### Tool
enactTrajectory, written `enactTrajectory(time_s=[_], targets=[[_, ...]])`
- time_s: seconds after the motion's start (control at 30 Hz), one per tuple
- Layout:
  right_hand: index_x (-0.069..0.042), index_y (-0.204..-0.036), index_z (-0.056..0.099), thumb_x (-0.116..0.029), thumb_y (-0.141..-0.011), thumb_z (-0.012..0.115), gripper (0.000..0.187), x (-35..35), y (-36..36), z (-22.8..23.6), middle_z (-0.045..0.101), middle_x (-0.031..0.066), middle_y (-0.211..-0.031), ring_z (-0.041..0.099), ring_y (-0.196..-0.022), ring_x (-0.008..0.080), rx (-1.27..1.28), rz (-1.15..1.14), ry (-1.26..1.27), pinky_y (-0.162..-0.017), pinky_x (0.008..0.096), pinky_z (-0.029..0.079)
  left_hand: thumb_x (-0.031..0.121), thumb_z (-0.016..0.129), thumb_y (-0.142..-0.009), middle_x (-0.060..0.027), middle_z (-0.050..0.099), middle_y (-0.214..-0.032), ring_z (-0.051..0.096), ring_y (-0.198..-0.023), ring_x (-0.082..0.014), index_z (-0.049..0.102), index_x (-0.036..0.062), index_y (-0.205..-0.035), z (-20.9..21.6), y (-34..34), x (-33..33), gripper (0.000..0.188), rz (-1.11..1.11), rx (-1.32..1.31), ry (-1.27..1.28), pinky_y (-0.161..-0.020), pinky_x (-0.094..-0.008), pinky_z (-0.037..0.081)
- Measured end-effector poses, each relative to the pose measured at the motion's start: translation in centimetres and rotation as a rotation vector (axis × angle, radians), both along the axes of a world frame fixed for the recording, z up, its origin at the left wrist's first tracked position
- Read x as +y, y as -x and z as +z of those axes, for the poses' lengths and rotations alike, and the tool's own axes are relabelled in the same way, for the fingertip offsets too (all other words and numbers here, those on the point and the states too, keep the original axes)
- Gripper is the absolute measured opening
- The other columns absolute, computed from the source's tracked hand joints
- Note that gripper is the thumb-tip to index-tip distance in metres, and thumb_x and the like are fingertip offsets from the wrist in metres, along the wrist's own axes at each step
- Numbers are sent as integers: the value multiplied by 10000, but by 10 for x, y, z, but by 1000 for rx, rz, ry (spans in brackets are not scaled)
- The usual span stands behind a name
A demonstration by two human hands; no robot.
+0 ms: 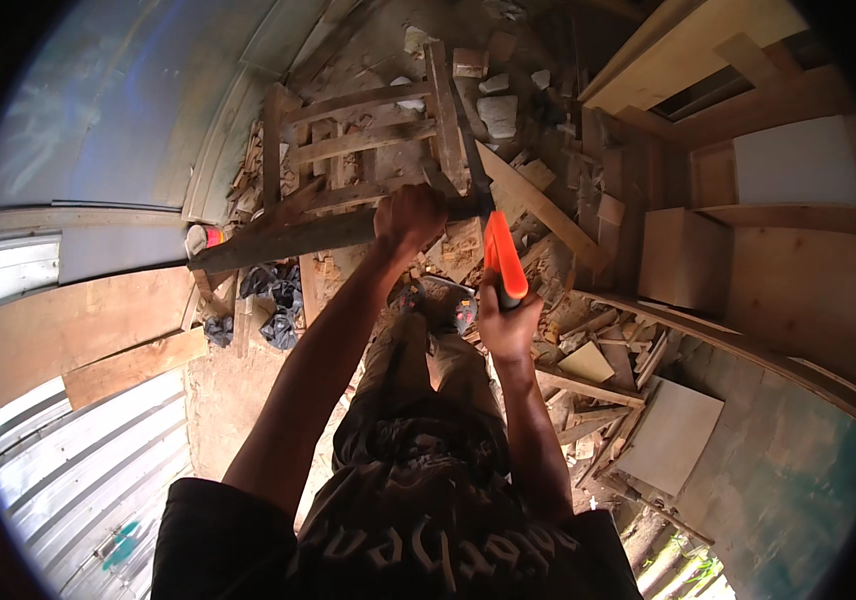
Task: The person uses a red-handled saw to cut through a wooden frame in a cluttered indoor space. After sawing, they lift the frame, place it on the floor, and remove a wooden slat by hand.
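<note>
My right hand point(511, 322) is closed round the orange and black handle of a handsaw point(505, 262). The saw's dark blade reaches away from me, past the right end of a long dark wooden plank point(293, 238). My left hand point(410, 215) is clamped over that plank near its right end, just left of the saw. The plank lies crosswise on a rough wooden frame with slats point(363, 140). Whether the saw's teeth touch the wood I cannot tell.
Wood scraps and blocks litter the ground, with pale stone chunks point(497, 115) beyond. A loose board point(543, 210) slants right of the saw. Black plastic bags point(278, 300) lie at left. Wooden cabinet carcasses point(688, 265) stand at right; sheet panels point(138, 110) line the left.
</note>
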State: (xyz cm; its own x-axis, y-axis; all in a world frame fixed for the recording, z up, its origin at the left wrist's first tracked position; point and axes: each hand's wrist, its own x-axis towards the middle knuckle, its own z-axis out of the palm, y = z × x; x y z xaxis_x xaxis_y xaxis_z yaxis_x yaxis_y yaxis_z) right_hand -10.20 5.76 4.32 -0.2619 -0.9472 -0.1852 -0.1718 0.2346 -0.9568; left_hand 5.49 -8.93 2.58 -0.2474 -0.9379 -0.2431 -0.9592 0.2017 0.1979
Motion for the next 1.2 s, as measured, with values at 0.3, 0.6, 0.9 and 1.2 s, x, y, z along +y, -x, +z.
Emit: enactTrajectory(time_s=[0.3, 0.6, 0.9, 1.2], targets=[[-18, -952, 665, -165, -811, 660, 204, 182, 33, 49, 664, 83, -772, 657, -640, 199, 105, 111, 79, -600, 304, 527, 290, 488, -887, -198, 720, -961, 697, -936, -368, 732, 47, -921, 3, -1, 7, 347, 299, 149, -124, -830, -476, 563], [1, -859, 627, 10, -790, 618, 70, -1, 0, 8, 623, 48, -698, 599, -617, 101, 47, -42, 152, -586, 263, 496, 318, 517, -862, -152, 728, -1003, 696, -975, -351, 757, 134, -972, 11, 15, -11, 322, 251, 102, -218, -847, -463, 561], [3, -895, 644, -54, -826, 664, 92, 55, 5, 13, 636, 112, -712, 610, -597, 200, 130, -39, 137, -592, 320, 499, 273, 491, -873, -220, 713, -979, 690, -956, -387, 746, 55, -923, -2, 4, -12, 340, 318, 188, -143, -862, -483, 546], [-16, -779, 643, -253, -826, 706, 250, 189, 45, 51, 621, 85, -663, 627, -572, 228, 273, 133, -11, -565, 311, 491, 302, 464, -895, -210, 714, -983, 698, -933, -371, 729, 29, -909, 14, 13, -7, 381, 338, 189, -70, -863, -480, 554]])
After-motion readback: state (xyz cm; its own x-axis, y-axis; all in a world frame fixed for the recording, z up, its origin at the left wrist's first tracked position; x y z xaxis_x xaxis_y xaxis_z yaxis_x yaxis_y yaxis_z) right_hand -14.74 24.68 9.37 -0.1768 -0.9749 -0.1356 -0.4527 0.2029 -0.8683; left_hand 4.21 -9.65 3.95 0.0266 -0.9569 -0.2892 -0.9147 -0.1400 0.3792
